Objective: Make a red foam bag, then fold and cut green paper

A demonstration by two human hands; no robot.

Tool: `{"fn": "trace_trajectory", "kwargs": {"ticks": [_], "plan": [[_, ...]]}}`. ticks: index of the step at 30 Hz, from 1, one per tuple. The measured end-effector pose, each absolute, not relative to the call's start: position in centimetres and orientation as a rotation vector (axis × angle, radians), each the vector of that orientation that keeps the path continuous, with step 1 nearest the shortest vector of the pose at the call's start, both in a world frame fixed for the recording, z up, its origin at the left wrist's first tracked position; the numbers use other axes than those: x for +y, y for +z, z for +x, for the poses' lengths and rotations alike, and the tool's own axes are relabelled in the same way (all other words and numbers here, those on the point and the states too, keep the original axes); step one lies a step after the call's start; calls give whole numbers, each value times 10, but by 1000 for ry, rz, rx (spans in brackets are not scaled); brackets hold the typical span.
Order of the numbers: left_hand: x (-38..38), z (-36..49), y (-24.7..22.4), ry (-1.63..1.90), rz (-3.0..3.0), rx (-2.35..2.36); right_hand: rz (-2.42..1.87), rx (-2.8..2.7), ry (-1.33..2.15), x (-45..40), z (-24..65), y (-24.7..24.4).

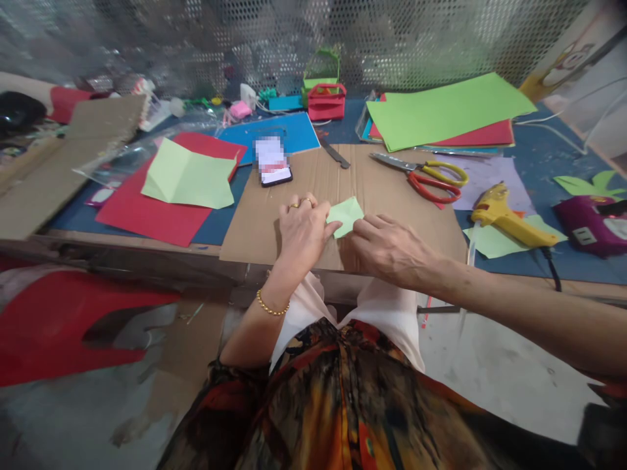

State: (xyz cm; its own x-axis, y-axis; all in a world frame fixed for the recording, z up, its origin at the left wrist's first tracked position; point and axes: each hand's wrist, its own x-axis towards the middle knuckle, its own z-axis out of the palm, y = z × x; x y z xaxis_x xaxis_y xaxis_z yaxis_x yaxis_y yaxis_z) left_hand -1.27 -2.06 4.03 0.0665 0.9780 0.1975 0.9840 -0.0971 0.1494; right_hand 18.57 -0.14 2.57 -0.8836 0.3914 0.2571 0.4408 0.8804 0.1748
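Note:
A small piece of pale green paper (pixel 347 214) lies between my hands, low over the cardboard sheet (pixel 304 241). My left hand (pixel 304 225) is closed on its left edge, with the thumb pressing at the paper's lower corner. On the right side, my right hand (pixel 379 243) has its fingers curled together at the paper's edge. The fingertips of the right hand are partly hidden by the hand itself. Behind the paper rest a phone (pixel 273 161), a dark blade (pixel 336 154) and scissors (pixel 421 175) with red and yellow handles.
A yellow glue gun (pixel 512 219) lies on pale green paper at right, its cord over the front edge. Red card (pixel 171 225) with folded green paper (pixel 191 175) is at left. Green sheets (pixel 450 108) and a small red paper basket (pixel 326 103) stand at the back, before a perforated metal panel (pixel 245 39).

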Motion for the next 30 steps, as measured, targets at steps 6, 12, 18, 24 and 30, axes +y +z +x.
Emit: {"fn": "trace_trajectory", "kwargs": {"ticks": [6, 12, 18, 24, 30], "plan": [[-19, -15, 43, -345, -2321, -2049, -691, -2820, -315, -2, 198, 21], [-18, -15, 45, -322, -2360, -2045, -876, -2778, -262, 10, 207, 34], [-18, -14, 44, -326, -2329, -2041, -682, -2837, -45, 29, 194, 15], [-17, -13, 49, -274, -2364, -2064, -906, -2770, -216, 19, 201, 14], [-16, -13, 53, -242, -2360, -2063, -623, -2875, -145, 20, 197, 7]]}}
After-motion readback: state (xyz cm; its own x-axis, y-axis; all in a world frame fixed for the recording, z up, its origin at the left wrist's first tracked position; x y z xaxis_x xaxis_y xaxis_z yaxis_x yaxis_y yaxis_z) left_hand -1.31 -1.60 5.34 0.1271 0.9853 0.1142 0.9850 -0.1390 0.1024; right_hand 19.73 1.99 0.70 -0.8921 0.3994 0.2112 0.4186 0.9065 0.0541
